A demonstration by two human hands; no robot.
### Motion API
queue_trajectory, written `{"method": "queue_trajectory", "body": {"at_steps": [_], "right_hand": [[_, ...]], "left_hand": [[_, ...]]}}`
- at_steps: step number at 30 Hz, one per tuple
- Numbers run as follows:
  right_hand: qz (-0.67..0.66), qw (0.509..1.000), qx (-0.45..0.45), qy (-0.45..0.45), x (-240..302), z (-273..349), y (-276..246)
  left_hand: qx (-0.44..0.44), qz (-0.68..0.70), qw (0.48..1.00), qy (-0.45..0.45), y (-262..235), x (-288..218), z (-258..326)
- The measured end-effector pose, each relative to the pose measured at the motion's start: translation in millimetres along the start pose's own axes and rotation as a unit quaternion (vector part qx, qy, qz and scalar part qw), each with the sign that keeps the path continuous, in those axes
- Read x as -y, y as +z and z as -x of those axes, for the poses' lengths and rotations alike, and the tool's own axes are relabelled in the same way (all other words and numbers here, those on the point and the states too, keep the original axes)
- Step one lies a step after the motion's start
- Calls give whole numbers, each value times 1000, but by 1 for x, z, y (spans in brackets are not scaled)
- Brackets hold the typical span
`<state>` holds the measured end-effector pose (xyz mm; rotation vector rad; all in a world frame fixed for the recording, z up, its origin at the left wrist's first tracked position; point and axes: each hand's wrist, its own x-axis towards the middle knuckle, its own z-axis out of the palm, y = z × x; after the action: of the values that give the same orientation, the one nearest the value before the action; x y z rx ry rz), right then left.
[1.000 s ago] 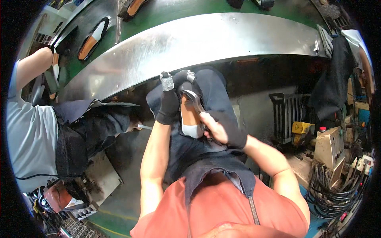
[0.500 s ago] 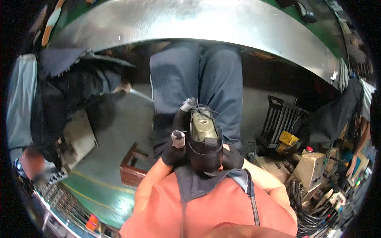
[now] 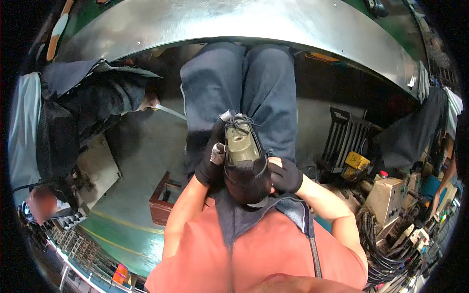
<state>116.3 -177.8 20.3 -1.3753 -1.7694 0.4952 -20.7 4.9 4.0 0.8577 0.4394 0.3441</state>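
Observation:
A black lace-up shoe lies above my lap, toe end away from me and heel toward my body. An olive shoe last with a round hole in its top fills its opening. My left hand, in a dark glove with pale tape on its fingertips, is wrapped along the shoe's left side. At the right side near the heel, my dark-gloved right hand is closed with curled fingers against the shoe; part of its grip is hidden. Black laces cross the front of the shoe.
A shiny metal bench curves across the far side beyond my knees. To the left are a brown wooden stool and a co-worker. Right of me stand a black slatted chair, a yellow box and a machine with a red button.
The shoe has shifted slightly left and tipped, with both hands staying at it. My right hand has come out from behind the heel and shows more of its curled fingers.

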Motion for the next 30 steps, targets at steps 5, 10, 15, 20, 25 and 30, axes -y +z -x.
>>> {"method": "queue_trajectory", "body": {"at_steps": [5,10,15,20,25,30], "right_hand": [[19,1000,22,-3,-4,-18,-13],[-233,887,-23,399,38,-88,-75],[-308,794,-28,523,-53,-91,-79],[-228,847,101,470,-72,-88,-125],[57,894,304,323,-58,-100,-132],[169,914,238,280,-65,-78,-104]], "left_hand": [[-62,38,995,-75,2,-5,-19],[-17,-184,983,20,0,-42,-44],[-122,-501,855,-55,46,-40,-69],[-107,-282,952,51,24,-7,-47],[-170,-470,858,121,36,27,-35],[-94,-416,904,-18,48,-14,-56]]}}
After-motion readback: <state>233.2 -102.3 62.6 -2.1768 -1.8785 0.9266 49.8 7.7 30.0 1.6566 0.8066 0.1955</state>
